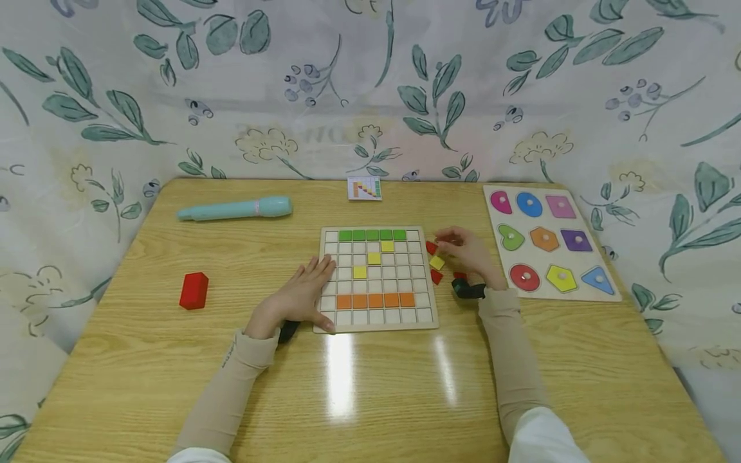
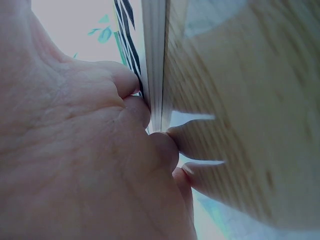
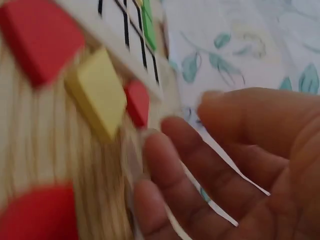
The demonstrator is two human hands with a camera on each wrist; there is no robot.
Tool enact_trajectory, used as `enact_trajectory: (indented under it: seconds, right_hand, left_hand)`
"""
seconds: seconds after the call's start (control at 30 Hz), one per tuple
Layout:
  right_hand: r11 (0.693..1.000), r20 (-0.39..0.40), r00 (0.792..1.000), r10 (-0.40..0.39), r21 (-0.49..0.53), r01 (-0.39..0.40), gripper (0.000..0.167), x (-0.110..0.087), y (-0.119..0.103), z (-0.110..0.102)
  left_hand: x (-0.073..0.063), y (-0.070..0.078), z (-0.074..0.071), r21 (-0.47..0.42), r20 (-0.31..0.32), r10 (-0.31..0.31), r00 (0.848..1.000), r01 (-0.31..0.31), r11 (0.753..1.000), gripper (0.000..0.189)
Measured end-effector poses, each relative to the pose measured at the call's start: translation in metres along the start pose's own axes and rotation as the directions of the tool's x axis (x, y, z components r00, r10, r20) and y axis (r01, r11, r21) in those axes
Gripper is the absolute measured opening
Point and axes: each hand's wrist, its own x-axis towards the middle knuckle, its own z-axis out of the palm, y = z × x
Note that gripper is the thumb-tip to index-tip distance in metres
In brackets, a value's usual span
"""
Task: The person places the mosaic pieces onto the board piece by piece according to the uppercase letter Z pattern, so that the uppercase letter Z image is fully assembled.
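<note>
A wooden grid board (image 1: 376,327) lies on the table with a green row (image 1: 373,235) of squares near its top and an orange row (image 1: 375,300) lower down. Between them, yellow squares (image 1: 374,258) form a diagonal. My left hand (image 1: 300,292) rests on the board's left edge, fingers spread. Beside the right edge, my right hand (image 1: 466,249) hovers over loose pieces, with thumb and fingertips apart and nothing visible between them in the right wrist view. A yellow piece (image 3: 98,95) lies among red pieces (image 3: 42,40) there, some with a rounded side.
A picture card (image 1: 365,188) lies behind the board. At the right is a shape puzzle (image 1: 554,262) with knobs. A turquoise microphone-shaped object (image 1: 234,208) lies at the back left, with a red block (image 1: 193,290) nearer. A floral curtain hangs behind the table.
</note>
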Motion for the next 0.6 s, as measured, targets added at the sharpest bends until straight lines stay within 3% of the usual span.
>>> enact_trajectory:
  seconds: [0.13,0.33,0.43,0.6]
  right_hand:
    - [0.996,0.092,0.995,0.025,-0.084,-0.018,0.026,-0.0049,0.0067,-0.0105]
    - [0.99,0.192,0.981,-0.032,-0.128,0.057,0.031,-0.0034,0.0086,-0.009]
    - [0.988,0.213,0.976,-0.048,-0.133,0.077,0.031,-0.0018,0.0081,-0.0062]
    - [0.988,0.199,0.98,-0.013,-0.151,0.044,0.024,-0.0025,0.0063,-0.0055]
  left_hand:
    - [0.0002,-0.0001,0.0008,0.002,0.001,-0.002,1.0,0.002,1.0,0.136]
    - [0.0013,-0.0003,0.001,0.001,-0.001,0.0,1.0,0.0,1.0,0.136]
    - [0.0011,-0.0001,0.0007,-0.004,-0.001,0.001,1.0,-0.001,1.0,0.136]
    - [0.0005,0.0014,0.0002,-0.002,0.002,0.0,1.0,0.0,1.0,0.135]
